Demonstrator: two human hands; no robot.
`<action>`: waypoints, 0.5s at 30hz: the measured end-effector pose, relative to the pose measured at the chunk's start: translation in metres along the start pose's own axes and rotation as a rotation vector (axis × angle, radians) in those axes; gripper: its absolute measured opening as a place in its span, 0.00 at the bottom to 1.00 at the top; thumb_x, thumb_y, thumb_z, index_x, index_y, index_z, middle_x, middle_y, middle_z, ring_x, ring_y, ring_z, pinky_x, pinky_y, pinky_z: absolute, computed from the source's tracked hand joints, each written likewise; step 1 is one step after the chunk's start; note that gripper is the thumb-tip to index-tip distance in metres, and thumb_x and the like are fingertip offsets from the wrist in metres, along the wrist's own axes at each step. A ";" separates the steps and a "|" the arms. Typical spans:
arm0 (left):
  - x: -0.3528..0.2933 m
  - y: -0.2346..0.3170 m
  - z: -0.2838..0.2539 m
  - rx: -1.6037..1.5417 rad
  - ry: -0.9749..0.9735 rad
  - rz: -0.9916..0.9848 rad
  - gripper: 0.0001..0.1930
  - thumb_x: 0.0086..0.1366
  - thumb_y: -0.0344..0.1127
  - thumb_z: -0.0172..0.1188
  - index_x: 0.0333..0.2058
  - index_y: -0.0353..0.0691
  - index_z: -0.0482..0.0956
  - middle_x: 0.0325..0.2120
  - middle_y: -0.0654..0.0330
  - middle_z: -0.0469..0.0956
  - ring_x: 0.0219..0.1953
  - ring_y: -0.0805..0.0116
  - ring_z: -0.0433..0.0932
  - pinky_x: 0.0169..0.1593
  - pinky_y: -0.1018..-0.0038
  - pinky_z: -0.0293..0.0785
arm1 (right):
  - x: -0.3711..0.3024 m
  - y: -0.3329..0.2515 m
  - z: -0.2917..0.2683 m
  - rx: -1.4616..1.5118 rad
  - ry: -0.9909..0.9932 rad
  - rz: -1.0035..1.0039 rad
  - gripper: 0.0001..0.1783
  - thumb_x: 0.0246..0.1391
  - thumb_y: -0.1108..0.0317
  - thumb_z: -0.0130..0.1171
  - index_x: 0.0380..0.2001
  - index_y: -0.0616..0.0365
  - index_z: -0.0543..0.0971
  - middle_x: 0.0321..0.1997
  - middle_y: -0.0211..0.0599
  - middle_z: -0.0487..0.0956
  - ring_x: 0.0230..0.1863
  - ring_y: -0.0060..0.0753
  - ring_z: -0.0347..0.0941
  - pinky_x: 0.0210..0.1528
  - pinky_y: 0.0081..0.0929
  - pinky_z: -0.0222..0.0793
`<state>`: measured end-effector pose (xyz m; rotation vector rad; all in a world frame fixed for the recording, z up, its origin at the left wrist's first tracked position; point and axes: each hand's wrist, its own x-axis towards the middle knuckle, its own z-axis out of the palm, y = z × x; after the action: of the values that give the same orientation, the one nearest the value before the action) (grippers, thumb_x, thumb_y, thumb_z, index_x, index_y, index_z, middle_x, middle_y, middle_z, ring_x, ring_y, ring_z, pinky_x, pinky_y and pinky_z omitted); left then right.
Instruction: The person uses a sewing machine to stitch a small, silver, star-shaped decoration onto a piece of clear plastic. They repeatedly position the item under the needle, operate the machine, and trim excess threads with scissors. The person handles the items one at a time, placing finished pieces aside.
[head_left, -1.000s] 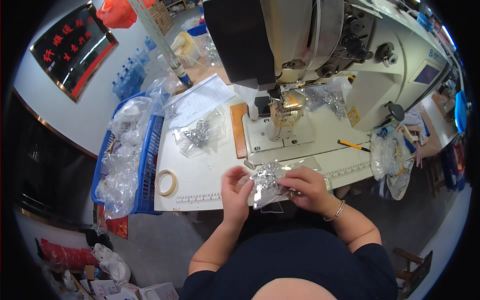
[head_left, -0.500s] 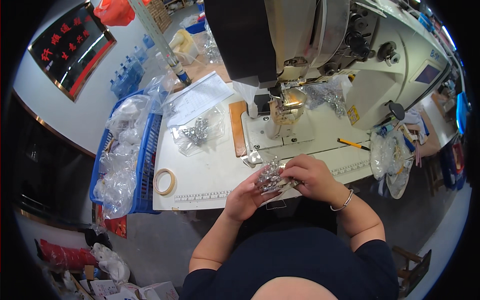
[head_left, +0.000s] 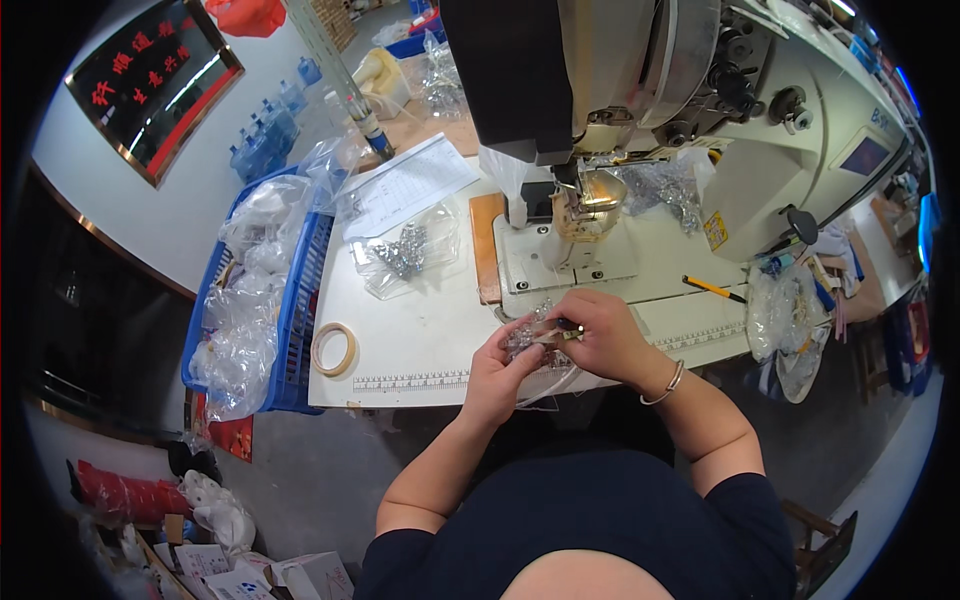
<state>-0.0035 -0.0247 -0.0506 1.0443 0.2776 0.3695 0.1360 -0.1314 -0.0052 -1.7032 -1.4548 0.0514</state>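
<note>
Close to my body at the table's front edge, my left hand [head_left: 493,378] is closed around a glittering silver trimming [head_left: 521,338] that looks studded with shiny pieces. The thumb presses on its near side, and a pale strip or cord [head_left: 552,391] hangs below the fingers. My right hand [head_left: 603,335] is closed beside it, gripping a small tool [head_left: 570,328] with a dark, yellowish end, which looks like thread snips. The tool's tip meets the trimming by my left thumb. Both hands are in front of the sewing machine [head_left: 592,205], below its needle area.
Left on the white table [head_left: 420,335] lie a tape roll [head_left: 334,349], a clear bag of silver pieces [head_left: 405,252] and a paper sheet [head_left: 410,188]. A blue basket [head_left: 300,300] of plastic bags stands beside it. An orange pen [head_left: 714,289] and cluttered bags [head_left: 790,310] lie to the right.
My left thumb has closed over the silver trimming, which was resting in a more open hand. Both hands have come closer together, and the small tool's dark end now shows in my right hand.
</note>
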 end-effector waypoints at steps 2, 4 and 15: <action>0.002 0.001 0.003 -0.072 0.048 -0.041 0.24 0.60 0.24 0.49 0.56 0.32 0.58 0.47 0.49 0.70 0.47 0.58 0.74 0.50 0.61 0.73 | 0.000 0.003 0.004 0.072 0.017 0.033 0.11 0.39 0.72 0.64 0.29 0.58 0.75 0.24 0.37 0.73 0.27 0.38 0.72 0.29 0.27 0.68; 0.001 0.004 0.005 -0.184 0.092 -0.094 0.22 0.62 0.26 0.47 0.55 0.33 0.59 0.47 0.48 0.71 0.46 0.55 0.75 0.49 0.61 0.73 | -0.002 -0.003 0.001 0.120 0.104 0.118 0.13 0.41 0.67 0.64 0.32 0.57 0.76 0.27 0.37 0.73 0.28 0.38 0.72 0.29 0.27 0.68; 0.005 0.005 0.002 -0.368 0.107 -0.219 0.18 0.62 0.28 0.47 0.52 0.33 0.64 0.44 0.51 0.74 0.45 0.59 0.75 0.50 0.62 0.72 | -0.032 -0.003 -0.012 -0.345 0.093 -0.210 0.12 0.42 0.65 0.63 0.33 0.52 0.78 0.27 0.27 0.73 0.26 0.30 0.71 0.26 0.27 0.66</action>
<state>0.0011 -0.0217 -0.0459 0.6268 0.3996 0.2655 0.1298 -0.1649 -0.0117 -1.7826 -1.6335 -0.4090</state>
